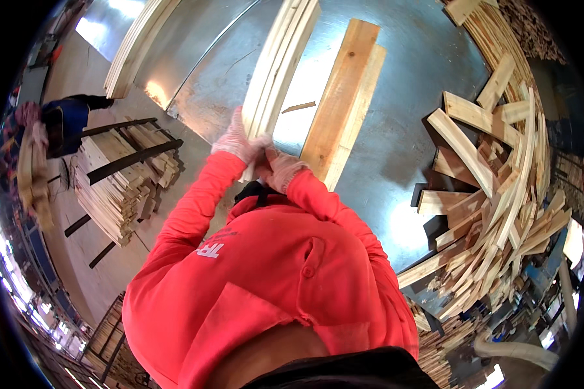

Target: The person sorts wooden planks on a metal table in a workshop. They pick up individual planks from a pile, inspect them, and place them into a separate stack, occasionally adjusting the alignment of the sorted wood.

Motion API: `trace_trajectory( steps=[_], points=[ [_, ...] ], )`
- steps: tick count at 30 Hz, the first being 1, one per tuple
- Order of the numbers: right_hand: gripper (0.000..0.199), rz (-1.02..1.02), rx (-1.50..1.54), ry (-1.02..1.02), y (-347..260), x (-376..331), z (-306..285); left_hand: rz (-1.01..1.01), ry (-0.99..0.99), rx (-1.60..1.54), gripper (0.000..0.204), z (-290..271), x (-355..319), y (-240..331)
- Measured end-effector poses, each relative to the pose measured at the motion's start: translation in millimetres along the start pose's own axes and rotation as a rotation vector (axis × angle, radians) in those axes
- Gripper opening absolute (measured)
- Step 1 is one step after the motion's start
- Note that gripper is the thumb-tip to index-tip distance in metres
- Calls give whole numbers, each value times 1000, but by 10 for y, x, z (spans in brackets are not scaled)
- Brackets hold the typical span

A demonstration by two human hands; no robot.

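A bundle of several pale wooden planks [276, 71] lies lengthwise in front of me, its near end close to my body. My left hand [235, 139], in a pale glove, is closed around the left side of that near end. Against the right side of the same end, my gloved right hand [283, 168] is closed, its fingertips meeting the left hand; the palm side is hidden. Just right of the bundle, a browner plank [341, 97] rests partly over a lighter plank [363, 107] on the metal table [409, 84]. A thin wood sliver [298, 107] lies between.
A jumbled pile of offcuts [493, 194] covers the table's right side, with long stacked strips [499, 39] behind. On the floor at left, stacked boards [113, 185] sit in a dark rack. Another person [68, 123] stands at far left. More planks [136, 48] lie at upper left.
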State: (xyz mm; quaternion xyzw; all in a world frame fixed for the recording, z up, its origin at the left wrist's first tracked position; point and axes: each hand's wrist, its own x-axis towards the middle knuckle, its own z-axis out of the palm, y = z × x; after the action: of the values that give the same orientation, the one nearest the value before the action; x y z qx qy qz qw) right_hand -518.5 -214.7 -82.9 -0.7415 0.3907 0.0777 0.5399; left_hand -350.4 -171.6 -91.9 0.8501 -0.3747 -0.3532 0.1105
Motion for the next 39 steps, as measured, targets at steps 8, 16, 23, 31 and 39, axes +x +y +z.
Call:
trace_trajectory(
  steps=[8,16,23,31,39],
  points=[
    [101,430,-462,598,607,-202,-118,-178,-103,35,93,-19,-94,269],
    [99,264,23,283,-137,191,-214,-76,-110,10,105,-86,-124,325],
    [103,538,-432,774,559,-29,-116,-80,-6,87,117,-23,-105,235],
    [88,111,449,809,695,122,-253,52,-33,38,115,-299,217,-263],
    [56,-122,1788,206,463,449,-327,-122,-20,384,107,-495,135,8]
  ],
)
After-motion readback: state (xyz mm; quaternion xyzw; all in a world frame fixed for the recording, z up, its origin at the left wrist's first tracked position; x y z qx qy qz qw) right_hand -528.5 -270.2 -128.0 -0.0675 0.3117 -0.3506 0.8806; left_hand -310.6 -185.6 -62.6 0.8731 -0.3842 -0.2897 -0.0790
